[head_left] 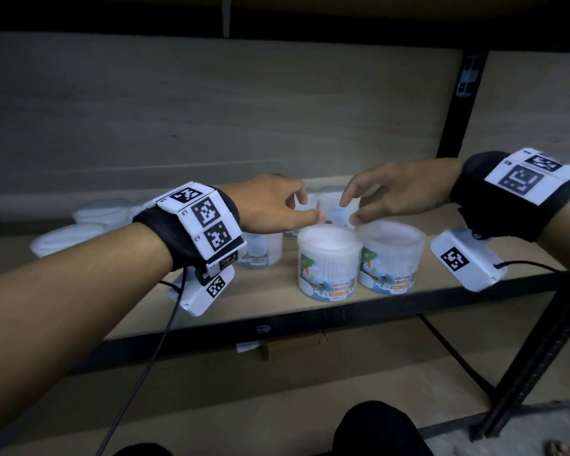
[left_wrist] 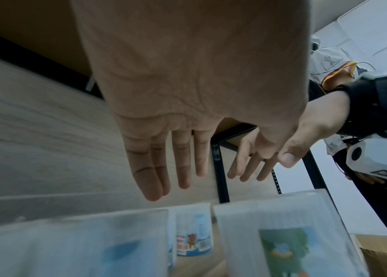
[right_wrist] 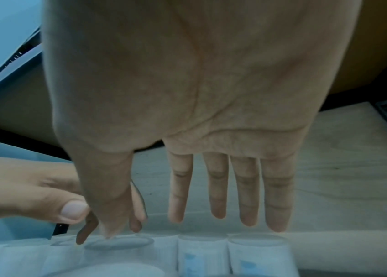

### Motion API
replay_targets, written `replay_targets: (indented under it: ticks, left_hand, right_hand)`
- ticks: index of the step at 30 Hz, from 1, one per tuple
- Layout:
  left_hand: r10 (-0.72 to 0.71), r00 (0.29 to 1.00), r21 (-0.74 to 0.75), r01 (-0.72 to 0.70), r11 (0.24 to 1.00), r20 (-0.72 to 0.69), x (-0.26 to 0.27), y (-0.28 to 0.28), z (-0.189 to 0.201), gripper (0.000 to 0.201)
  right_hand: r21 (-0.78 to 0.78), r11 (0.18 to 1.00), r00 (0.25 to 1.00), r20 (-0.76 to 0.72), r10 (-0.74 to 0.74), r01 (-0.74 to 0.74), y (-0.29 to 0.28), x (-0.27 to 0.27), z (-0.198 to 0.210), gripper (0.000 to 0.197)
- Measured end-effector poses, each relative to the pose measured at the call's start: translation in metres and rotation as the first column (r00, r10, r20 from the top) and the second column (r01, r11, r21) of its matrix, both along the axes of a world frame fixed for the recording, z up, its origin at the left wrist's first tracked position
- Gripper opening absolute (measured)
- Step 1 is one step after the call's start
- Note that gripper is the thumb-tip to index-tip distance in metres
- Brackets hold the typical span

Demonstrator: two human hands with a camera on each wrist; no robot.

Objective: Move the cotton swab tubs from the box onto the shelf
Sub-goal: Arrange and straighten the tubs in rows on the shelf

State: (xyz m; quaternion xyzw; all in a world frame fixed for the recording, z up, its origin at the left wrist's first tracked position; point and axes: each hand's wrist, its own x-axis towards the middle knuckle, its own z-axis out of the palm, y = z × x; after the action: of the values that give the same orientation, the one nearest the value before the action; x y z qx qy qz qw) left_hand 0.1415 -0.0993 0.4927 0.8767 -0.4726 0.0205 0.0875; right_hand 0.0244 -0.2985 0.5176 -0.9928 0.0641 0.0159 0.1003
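A matt, pale wood-grain board (head_left: 326, 311) is carried by a dark metal frame (head_left: 454, 103). On the board, frosted translucent plastic tubs (head_left: 328, 258) with glossy printed paper labels (head_left: 329, 284) are seen.

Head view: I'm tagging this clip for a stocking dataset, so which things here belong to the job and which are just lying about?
Part of the job:
- front two cotton swab tubs
- tubs behind them
- shelf
- left hand and right hand, both empty

Just lying about:
- black shelf upright
- cardboard below the shelf
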Motion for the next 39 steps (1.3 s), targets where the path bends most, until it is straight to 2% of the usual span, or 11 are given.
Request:
replay_targets:
  ticks: [4,7,10,16,21,30,35,39]
  left_hand:
    - [0.047,0.995,0.034,-0.05,0.998,0.085,0.019,0.035,0.013,0.049]
    - [0.094,0.987,0.078,-0.104,0.991,0.131,0.037,0.059,0.017,0.048]
    - [0.154,0.976,0.162,-0.178,0.971,0.153,0.055,0.076,0.02,0.051]
    - [0.23,0.971,0.268,-0.238,0.934,0.062,0.083,0.096,0.015,0.058]
    - [0.256,0.966,0.29,-0.251,0.923,0.021,0.091,0.098,0.005,0.066]
    - [0.224,0.973,0.268,-0.203,0.942,-0.049,0.095,0.093,0.002,0.061]
    - [0.228,0.973,0.289,-0.208,0.934,-0.038,0.097,0.088,0.007,0.06]
    - [0.246,0.969,0.292,-0.233,0.928,-0.009,0.098,0.084,0.007,0.058]
  right_hand:
    - [-0.036,0.999,1.0,0.003,0.029,-0.029,0.033,0.025,0.011,0.035]
    - [-0.085,0.995,0.995,-0.087,0.043,-0.051,0.061,0.055,0.02,0.043]
    - [-0.038,0.999,0.984,-0.176,0.017,-0.024,0.086,0.093,0.025,0.05]
    - [-0.042,0.995,0.952,-0.29,-0.094,0.085,0.119,0.14,0.018,0.074]
    - [-0.106,0.988,0.943,-0.3,-0.141,0.114,0.131,0.152,0.005,0.087]
    - [-0.135,0.987,0.956,-0.268,-0.116,0.081,0.137,0.145,0.001,0.064]
    - [-0.248,0.969,0.963,-0.257,-0.078,0.013,0.139,0.136,0.002,0.059]
    - [-0.192,0.981,0.964,-0.264,-0.028,-0.025,0.133,0.138,0.001,0.056]
